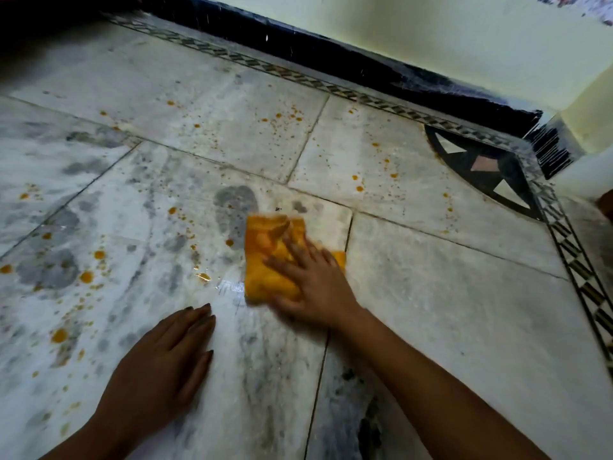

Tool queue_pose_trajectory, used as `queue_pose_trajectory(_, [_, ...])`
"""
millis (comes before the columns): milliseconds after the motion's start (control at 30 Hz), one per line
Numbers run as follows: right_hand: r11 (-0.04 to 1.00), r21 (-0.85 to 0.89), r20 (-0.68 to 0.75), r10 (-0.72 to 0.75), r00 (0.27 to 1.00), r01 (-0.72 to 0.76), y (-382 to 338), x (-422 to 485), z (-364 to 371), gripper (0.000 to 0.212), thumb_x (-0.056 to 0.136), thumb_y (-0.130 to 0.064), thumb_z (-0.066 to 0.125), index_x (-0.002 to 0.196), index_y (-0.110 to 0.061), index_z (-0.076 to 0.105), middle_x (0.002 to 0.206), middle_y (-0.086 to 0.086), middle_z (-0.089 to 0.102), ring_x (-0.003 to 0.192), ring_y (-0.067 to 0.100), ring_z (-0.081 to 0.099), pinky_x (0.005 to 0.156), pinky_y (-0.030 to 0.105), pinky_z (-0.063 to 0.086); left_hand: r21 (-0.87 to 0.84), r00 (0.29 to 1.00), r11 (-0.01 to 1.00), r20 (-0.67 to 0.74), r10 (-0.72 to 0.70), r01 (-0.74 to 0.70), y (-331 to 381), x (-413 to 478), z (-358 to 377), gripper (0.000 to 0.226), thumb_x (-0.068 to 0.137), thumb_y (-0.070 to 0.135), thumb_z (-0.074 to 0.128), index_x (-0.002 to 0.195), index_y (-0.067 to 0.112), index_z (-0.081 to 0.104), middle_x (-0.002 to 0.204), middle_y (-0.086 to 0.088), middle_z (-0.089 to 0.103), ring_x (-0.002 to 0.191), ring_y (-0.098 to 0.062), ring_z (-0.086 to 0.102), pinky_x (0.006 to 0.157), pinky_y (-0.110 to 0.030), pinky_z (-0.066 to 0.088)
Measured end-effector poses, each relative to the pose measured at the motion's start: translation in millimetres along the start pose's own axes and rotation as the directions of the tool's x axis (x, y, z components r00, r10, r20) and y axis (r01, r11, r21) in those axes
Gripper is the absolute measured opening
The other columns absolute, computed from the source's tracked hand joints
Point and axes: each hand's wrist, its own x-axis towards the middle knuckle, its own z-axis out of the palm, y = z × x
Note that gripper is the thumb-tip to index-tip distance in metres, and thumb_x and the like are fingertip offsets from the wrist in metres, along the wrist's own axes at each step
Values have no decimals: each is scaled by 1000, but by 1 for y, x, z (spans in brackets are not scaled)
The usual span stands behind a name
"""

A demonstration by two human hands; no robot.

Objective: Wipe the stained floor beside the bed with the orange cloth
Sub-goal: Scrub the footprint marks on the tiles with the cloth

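Right hand (315, 287) presses flat, fingers spread, on the orange cloth (265, 250). Left hand (166, 363) just lies flat, fingers straight, on the floor (431, 293).

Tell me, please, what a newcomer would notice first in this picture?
The bright orange cloth stands out at the centre, pressed flat to the tiled floor under the right hand. Orange spots speckle the floor to its left and beyond it, while the left hand rests flat nearer the camera. A dark patterned inlay sits in the far right corner.
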Motion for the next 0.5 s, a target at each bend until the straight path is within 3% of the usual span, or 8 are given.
queue_pose_trajectory(67, [987, 40, -71, -152, 986, 155, 22, -54, -6, 63, 76, -60, 52, 135, -43, 40, 153, 0, 27, 137, 26, 29, 106, 50, 25, -7, 1000, 1000, -5, -8, 8, -4, -3, 0, 57, 93, 45, 29, 117, 8, 64, 127, -6, 58, 115, -23, 52, 94, -31, 37])
queue_pose_trajectory(100, [986, 44, -107, -153, 982, 158, 41, -74, -13, 63, 74, -59, 54, 133, -42, 42, 149, 0, 31, 133, 25, 35, 104, 51, 31, 2, 1000, 1000, -3, -6, 6, -6, -5, -2, 57, 94, 46, 28, 118, 8, 63, 127, -7, 58, 115, -25, 54, 94, -32, 38])
queue_pose_trajectory(167, [997, 50, -146, 69, 987, -62, 83, -81, -27, 68, 69, -62, 51, 133, -39, 45, 145, 2, 37, 125, 32, 45, 97, 55, 40, 15, 1000, 1000, 4, 2, -2, -13, -10, -5, 58, 94, 47, 27, 119, 7, 62, 128, -8, 57, 114, -27, 54, 96, -33, 38])
queue_pose_trajectory(233, [941, 33, -136, 337, 932, -335, 100, -39, -32, 71, 70, -69, 42, 135, -38, 45, 149, 7, 35, 128, 36, 42, 99, 53, 38, 8, 1000, 1000, 8, -10, 10, -21, -20, -9, 59, 94, 48, 28, 119, 7, 62, 128, -8, 57, 115, -26, 52, 99, -28, 34])
queue_pose_trajectory(333, [877, 8, -91, 480, 873, -481, 67, 52, -18, 66, 82, -69, 41, 140, -41, 34, 155, 6, 20, 138, 35, 23, 107, 53, 27, 11, 999, 999, 4, -41, 41, -27, -32, -17, 57, 94, 47, 30, 119, 8, 62, 129, -6, 56, 115, -24, 52, 99, -26, 33])
queue_pose_trajectory(400, [915, 40, -30, 402, 915, -401, 23, 92, -6, 61, 85, -64, 44, 141, -41, 33, 156, 3, 17, 139, 33, 18, 108, 52, 20, 25, 999, 999, -6, -46, 46, -30, -35, -21, 58, 93, 47, 29, 117, 7, 63, 126, -7, 58, 114, -22, 50, 98, -24, 32])
queue_pose_trajectory(500, [991, 16, 34, 135, 990, -136, -41, 84, 10, 64, 81, -64, 46, 140, -43, 32, 157, 1, 14, 141, 33, 15, 108, 51, 16, 34, 998, 998, -48, -45, 47, -25, -35, -20, 58, 94, 46, 28, 113, 6, 66, 123, -9, 61, 112, -21, 49, 92, -26, 36])
